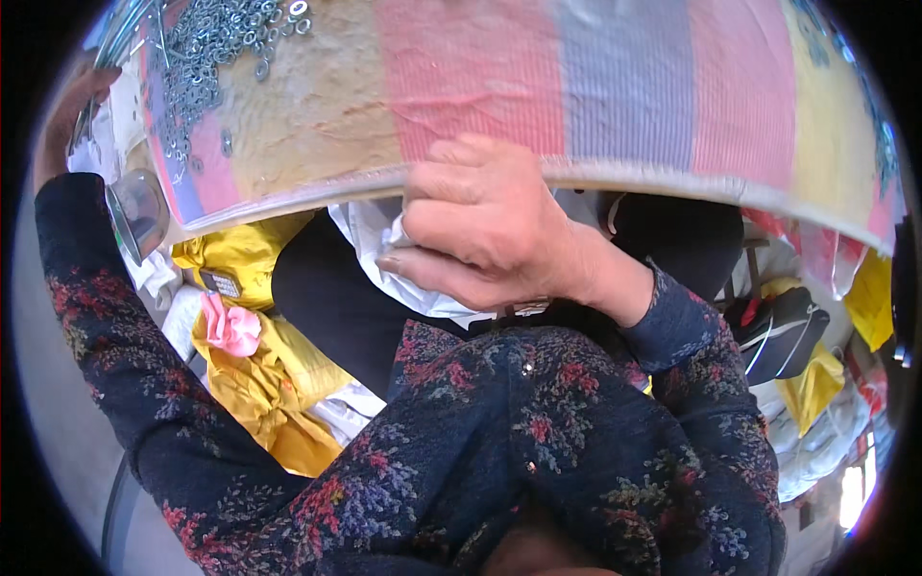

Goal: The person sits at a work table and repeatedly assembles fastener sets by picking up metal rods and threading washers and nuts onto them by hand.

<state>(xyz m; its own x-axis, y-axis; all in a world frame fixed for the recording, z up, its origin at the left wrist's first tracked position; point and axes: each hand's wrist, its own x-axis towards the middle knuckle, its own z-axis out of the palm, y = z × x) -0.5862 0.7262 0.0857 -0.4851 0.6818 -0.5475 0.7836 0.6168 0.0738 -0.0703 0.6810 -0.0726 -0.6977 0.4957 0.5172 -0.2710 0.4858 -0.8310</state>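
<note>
We see the right hand [485, 226] near the middle of the view, in front of the table edge, its fingers clenched into a fist with the thumb laid along below them. A crumpled white sheet [360, 250] lies under and beside that hand, over the dark trousers [322, 288]; it looks thin, pale and softly creased. A bit of white shows at the gap between thumb and forefinger, but we cannot tell whether it is gripped or is only the sheet behind.

The left hand [69, 115] is far out at the upper left, its fingers bent close to some thin metal rods [123, 34]. These look slim, straight and silvery, bunched at the table's corner. Whether the fingers grasp any of them, we cannot tell.

Just right of the rods, we find small silvery washers [221, 43], ring-shaped and heaped loosely on a striped cover [624, 77] of pink, blue and yellowish bands.

The dark rim of the lens cuts off the rods and crowds the left hand, where shapes are stretched. The right hand's palm and whatever it may enclose are hidden from us. More metal bits [884, 144] at the far right are too blurred to name.
</note>
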